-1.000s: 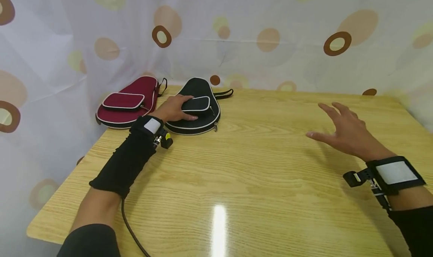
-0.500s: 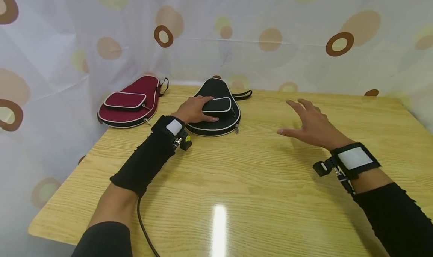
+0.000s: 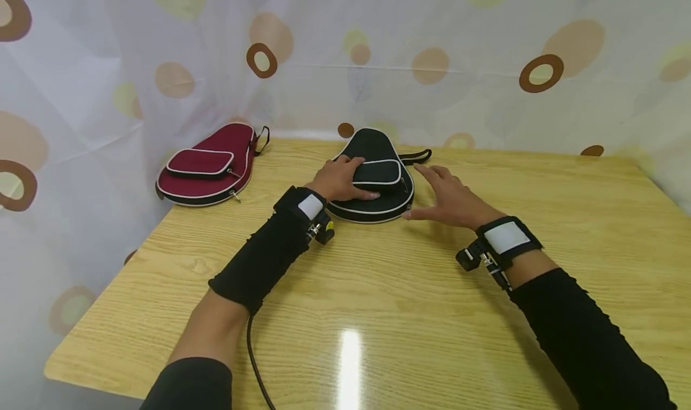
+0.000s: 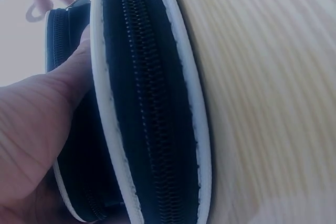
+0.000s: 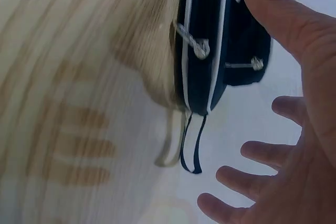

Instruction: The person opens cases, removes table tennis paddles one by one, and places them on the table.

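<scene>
Black case (image 3: 378,182) flat on counter (image 3: 410,302), far middle. Left hand (image 3: 340,179) grips its front pocket. Right hand (image 3: 448,197) spread wide just beside it. Red case (image 3: 207,164) far left.

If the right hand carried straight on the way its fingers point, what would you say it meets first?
Most likely the black zip case: the right hand is open with fingers aimed at its right edge, seemingly apart from it, though depth is unclear.
</scene>
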A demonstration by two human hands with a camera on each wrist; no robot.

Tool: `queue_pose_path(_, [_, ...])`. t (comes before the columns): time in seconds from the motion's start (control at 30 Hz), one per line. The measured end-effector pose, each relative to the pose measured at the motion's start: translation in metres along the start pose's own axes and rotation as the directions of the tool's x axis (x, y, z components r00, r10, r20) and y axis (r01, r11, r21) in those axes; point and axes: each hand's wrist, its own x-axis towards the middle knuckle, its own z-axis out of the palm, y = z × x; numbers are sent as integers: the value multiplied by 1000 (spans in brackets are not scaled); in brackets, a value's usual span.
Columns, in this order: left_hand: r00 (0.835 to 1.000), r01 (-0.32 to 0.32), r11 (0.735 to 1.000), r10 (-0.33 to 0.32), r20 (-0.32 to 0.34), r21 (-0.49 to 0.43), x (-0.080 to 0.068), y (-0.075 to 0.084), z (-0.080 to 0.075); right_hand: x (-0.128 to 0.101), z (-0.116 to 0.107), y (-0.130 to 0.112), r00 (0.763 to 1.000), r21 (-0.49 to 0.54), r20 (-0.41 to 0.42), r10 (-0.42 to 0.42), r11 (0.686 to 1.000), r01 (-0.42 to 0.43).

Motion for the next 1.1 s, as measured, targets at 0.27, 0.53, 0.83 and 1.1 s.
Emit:
queue_pose_path(0.27, [999, -33, 999, 33, 7, 27, 5, 28, 3, 13, 6, 6, 999, 60, 40, 11, 998, -13])
queue_pose_path(0.53, [999, -50, 998, 49, 11, 36, 11, 45, 8, 11, 2, 18, 998, 119, 66, 13, 993, -21])
queue_pose_path(0.83, [999, -39, 998, 38, 20, 46, 16, 61, 15, 6, -2, 29, 995, 108, 92, 31, 993, -41])
queue_pose_path(1.1, [998, -60, 996, 60, 10, 60, 17, 72, 13, 1, -10, 33, 992, 113, 104, 72, 990, -84])
